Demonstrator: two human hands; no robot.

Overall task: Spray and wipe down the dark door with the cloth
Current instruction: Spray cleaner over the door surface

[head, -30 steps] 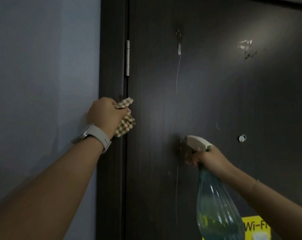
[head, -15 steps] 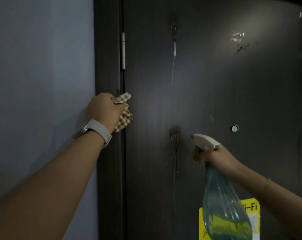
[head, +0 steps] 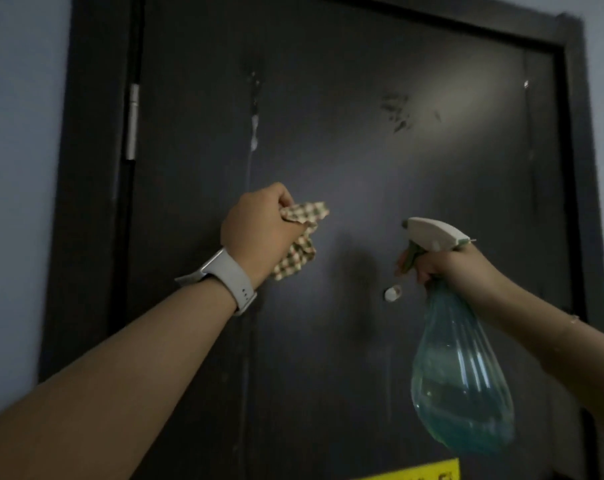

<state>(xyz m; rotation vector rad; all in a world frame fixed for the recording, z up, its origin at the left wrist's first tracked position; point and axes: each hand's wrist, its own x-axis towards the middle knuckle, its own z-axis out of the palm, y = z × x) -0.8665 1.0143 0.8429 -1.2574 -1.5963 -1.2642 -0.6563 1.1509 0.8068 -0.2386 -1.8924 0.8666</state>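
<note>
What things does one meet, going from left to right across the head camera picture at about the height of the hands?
Pale wall → dark door frame → wristwatch → left hand → checked cloth → small white knob on the dark door → spray bottle held by the right hand.

The yellow sticker low on the door shows no legible text.

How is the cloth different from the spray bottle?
The cloth is soft, crumpled and checked in tan and white; the spray bottle is smooth, see-through blue-green with a pale trigger top. The cloth is bunched in the left hand; the spray bottle hangs from the right hand. Both are held up in front of the dark door.
</note>
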